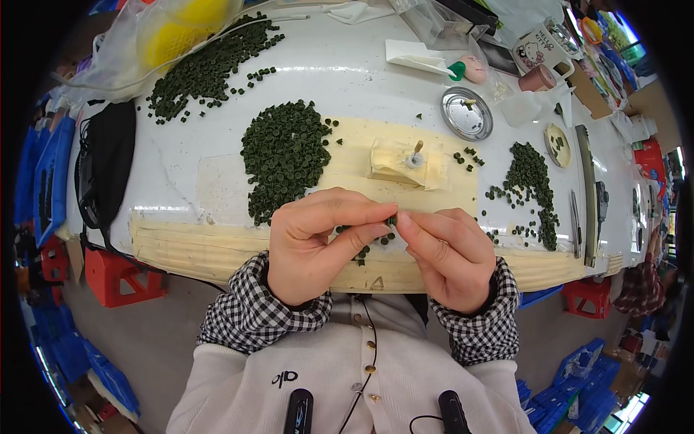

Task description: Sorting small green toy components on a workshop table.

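Note:
Both hands meet over the near edge of the table. My left hand (318,242) pinches a small dark green cap-like piece (392,219) between thumb and fingertips. Against the same piece press the thumb and forefinger of my right hand (452,253). Just below the fingertips lie several loose dark green pieces (361,257), partly hidden by my hands. Behind my left hand is a large pile of the same pieces (285,152). A taped block (405,166) with a short upright peg (417,153) stands beyond my hands.
Another green heap (210,65) lies far left, beside a clear bag with yellow contents (184,32). On the right are a smaller pile (531,188), a round metal lid (467,113), tweezers (575,223) and a mug (542,54). A black pouch (108,166) sits at the left.

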`<action>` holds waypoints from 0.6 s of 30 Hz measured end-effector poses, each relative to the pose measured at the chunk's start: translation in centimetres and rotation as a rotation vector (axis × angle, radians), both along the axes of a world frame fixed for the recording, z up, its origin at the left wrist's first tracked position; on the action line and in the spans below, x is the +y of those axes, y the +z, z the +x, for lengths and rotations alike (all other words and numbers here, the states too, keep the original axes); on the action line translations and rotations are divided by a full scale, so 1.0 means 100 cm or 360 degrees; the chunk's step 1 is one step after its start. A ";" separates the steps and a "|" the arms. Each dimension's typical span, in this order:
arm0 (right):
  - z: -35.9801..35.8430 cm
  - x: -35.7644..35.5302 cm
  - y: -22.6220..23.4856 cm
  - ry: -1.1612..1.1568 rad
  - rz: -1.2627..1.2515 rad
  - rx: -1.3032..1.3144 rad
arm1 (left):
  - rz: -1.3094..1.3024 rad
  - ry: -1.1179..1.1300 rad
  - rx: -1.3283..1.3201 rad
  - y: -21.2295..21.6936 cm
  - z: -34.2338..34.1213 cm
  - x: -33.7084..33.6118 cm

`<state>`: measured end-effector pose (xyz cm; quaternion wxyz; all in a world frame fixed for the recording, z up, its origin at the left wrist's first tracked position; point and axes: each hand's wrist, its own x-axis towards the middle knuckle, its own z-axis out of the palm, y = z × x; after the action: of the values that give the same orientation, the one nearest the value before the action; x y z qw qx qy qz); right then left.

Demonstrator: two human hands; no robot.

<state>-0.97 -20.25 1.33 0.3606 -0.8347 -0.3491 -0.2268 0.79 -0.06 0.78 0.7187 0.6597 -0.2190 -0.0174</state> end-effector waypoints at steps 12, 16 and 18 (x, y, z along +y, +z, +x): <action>-0.003 -0.004 0.006 -0.0062 0.0049 0.0108 | 0.0101 0.0048 -0.0041 0.002 -0.001 0.001; -0.013 -0.033 0.025 -0.0480 0.0335 0.0403 | 0.0465 0.0181 -0.0271 0.003 -0.002 0.009; -0.004 -0.061 0.028 -0.0806 0.0409 0.0364 | 0.0596 0.0177 -0.0300 0.002 -0.001 0.010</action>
<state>-1.34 -26.36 4.09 0.4322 -0.8628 -0.0553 -0.2563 0.68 0.96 0.96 0.5599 0.7913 -0.2416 0.0437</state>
